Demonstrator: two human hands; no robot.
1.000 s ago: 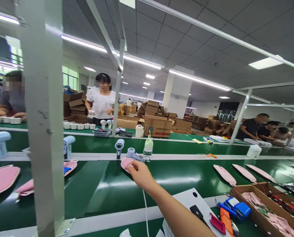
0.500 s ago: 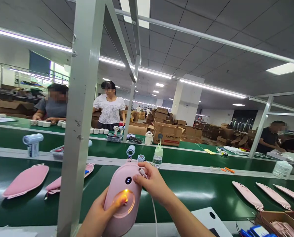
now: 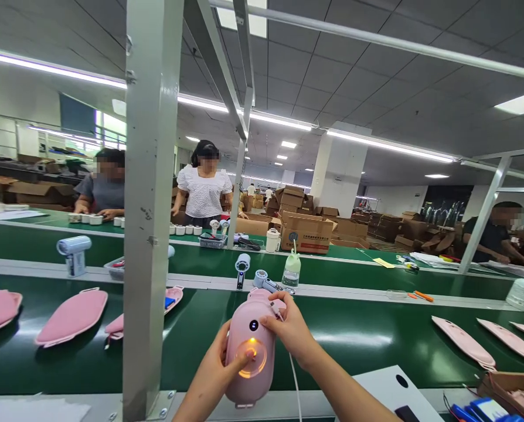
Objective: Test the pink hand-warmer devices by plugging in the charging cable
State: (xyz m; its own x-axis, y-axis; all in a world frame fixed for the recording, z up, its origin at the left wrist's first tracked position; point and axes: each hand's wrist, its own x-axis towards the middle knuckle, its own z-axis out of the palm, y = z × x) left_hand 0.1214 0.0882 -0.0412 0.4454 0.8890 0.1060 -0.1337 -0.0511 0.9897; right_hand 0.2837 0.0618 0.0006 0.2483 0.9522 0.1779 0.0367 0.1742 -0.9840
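A pink oval device (image 3: 257, 387) with a small lit round display is held up over the green belt. My left hand (image 3: 220, 366) is wrapped round its left side, thumb pressed on the ring at the centre, which glows orange. At the device's upper right edge, my right hand (image 3: 295, 331) pinches the plug end of a white charging cable (image 3: 295, 378), thumb lying near the display. The cable hangs down past my right wrist. Whether the plug sits in the device is hidden by my fingers.
Pink oval pieces (image 3: 72, 316) lie on the green belt (image 3: 354, 328) left and right. A grey post (image 3: 145, 193) rises at left. Ahead stand a blue handheld fan (image 3: 242, 268) and a bottle (image 3: 292, 271). A box (image 3: 490, 384) and white panel (image 3: 394, 387) sit lower right. Co-workers sit or stand beyond.
The device and both hands have shifted right in view, and the device is held more upright. My view has turned slightly left. The ring still glows and both holds are kept.
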